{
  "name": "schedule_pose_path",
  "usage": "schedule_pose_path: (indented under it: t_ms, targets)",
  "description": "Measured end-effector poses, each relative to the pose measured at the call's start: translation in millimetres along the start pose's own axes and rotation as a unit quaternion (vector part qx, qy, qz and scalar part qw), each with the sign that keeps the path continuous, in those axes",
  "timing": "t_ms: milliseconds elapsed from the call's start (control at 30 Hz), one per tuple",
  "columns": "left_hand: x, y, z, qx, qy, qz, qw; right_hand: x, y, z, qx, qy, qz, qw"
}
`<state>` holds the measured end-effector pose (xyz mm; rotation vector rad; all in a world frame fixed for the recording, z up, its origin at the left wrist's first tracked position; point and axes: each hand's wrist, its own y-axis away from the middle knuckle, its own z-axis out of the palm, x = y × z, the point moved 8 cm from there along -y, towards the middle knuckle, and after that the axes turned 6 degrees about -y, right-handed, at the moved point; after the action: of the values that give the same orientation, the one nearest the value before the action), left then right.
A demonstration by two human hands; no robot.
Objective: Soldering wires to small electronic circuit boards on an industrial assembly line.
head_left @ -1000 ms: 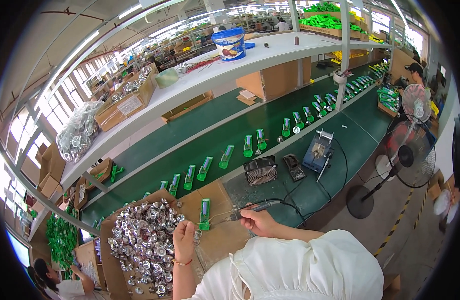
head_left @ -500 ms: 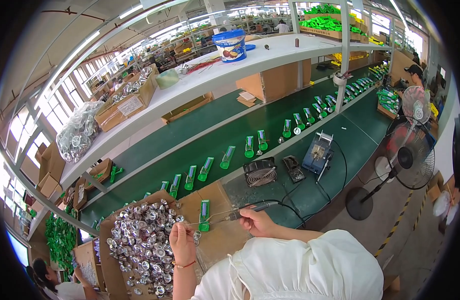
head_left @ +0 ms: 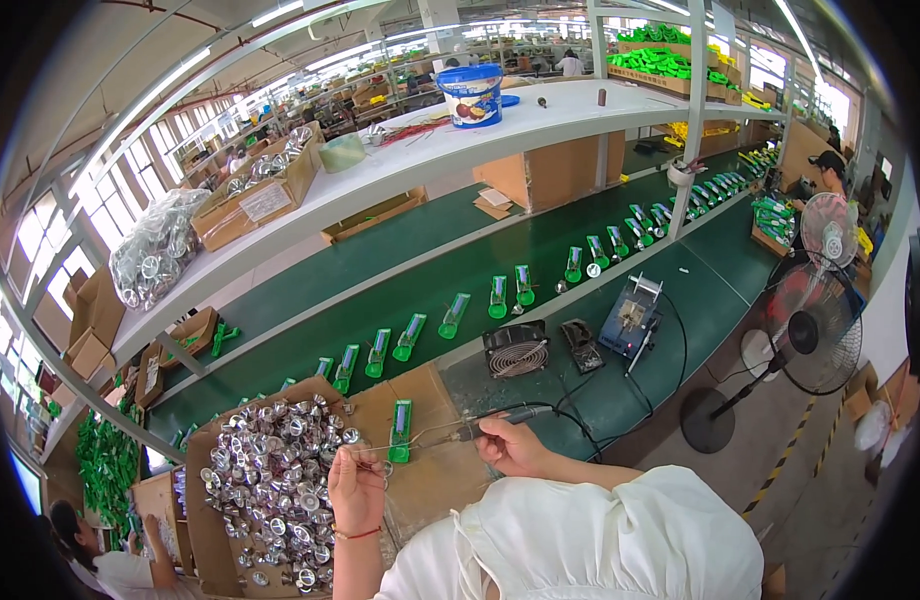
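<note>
My right hand is closed around a soldering iron, whose thin tip points left. My left hand, fingers pinched together, holds a fine strand of wire that runs toward the iron's tip. Below the tip and strand, a green plastic housing with a pale strip lies on the cardboard. Whether tip and wire touch it I cannot tell. Left of my left hand stands a cardboard box full of shiny reflector cups; one cup is close above my fingertips.
Green housings line the green conveyor belt ahead. On the bench sit a small black fan, a black holder and a blue machine with cables. A standing fan is at right. Co-workers sit far left and far right.
The whole view has shifted slightly. Both hands keep their grips, with the iron and the strand still over the green housing.
</note>
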<state>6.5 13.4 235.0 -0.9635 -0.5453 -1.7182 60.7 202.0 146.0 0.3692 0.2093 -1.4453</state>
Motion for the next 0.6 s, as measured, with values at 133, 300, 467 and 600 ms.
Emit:
schedule_pose_path:
  t_ms: [133, 300, 467, 600]
  targets:
    - [1.8, 1.2, -1.8, -0.001, 0.035, 0.0, 0.999, -1.1, 2.3, 4.3, 0.024, 0.017, -0.002, 1.0]
    - [3.6, -2.6, -7.9, 0.066, 0.055, 0.011, 0.996, -0.7, 2.8, 6.3, 0.011, 0.008, -0.001, 1.0]
    - [5.0, -6.1, -5.9, 0.071, 0.059, 0.012, 0.996, -1.7, 4.1, 5.1, 0.019, 0.003, -0.007, 1.0]
    - [9.1, -9.9, -3.1, 0.055, 0.066, 0.025, 0.996, 0.1, 4.6, 3.7, 0.01, -0.029, 0.008, 0.999]
